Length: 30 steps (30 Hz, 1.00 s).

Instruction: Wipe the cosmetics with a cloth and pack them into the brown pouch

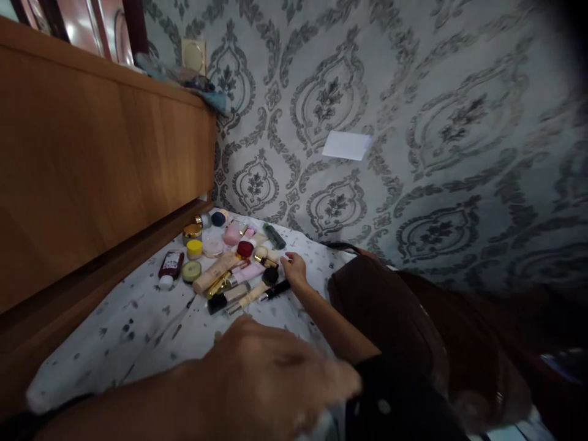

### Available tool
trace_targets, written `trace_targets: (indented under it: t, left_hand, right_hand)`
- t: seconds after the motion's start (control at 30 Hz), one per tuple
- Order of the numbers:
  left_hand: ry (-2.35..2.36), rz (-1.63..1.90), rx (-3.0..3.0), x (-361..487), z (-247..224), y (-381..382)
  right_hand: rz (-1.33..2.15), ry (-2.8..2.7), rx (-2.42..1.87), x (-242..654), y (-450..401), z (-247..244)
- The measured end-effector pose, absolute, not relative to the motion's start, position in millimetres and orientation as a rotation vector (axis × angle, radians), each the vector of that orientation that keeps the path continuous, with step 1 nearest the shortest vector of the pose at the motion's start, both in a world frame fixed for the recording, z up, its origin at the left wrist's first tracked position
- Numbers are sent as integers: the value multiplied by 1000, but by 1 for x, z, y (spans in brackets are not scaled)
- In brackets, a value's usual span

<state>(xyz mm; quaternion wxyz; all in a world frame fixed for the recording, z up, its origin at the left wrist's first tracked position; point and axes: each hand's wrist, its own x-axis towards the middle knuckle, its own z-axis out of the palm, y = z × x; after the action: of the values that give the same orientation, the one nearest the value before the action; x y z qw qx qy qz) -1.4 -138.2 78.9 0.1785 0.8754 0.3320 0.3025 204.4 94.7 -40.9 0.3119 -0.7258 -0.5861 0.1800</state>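
Makeup is spread over a white patterned cloth, a little left of the middle of the frame. The right hand is at the right edge of this group, its fingers pointing left, just beside some cream-coloured pieces; I cannot tell whether it touches or grips 1 of them. Near it are a green bottle, above and to the left, and a black tube, below and to the left.

The left hand fills the lower middle, large and blurred, its back to the camera; its fingers are mostly hidden, so what it holds, if anything, I cannot tell.

On the left side of the group are a red bottle with a white cap, a yellow-lidded jar and a round green jar. A long beige tube lies right of these 3. A brown bag is right of the right hand. A wooden cabinet takes the upper left, and a white card shows against the patterned wall.
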Motion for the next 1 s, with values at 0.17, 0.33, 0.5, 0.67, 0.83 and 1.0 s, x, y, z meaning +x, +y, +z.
trace_targets:
  t: [0.17, 0.33, 0.5, 0.67, 0.83, 1.0]
  left_hand:
    - [921, 799, 2542, 34, -1, -81]
    - [942, 581, 2785, 28, -77, -55]
    - [995, 575, 2855, 27, -86, -50]
    - [1067, 581, 2800, 24, -77, -49]
    - [1042, 774, 2556, 18, -70, -48]
    - [958, 1041, 2174, 14, -62, -46]
  right_hand:
    - [378, -1505, -2023, 198, 148, -43]
    - [387, -1564, -2024, 192, 181, -46]
    - [537, -1509, -2020, 199, 200, -46]
    - [707, -1290, -1886, 208, 188, -46]
    - [779, -1063, -1557, 209, 136, -43]
    - [988, -933, -1239, 199, 64, -37]
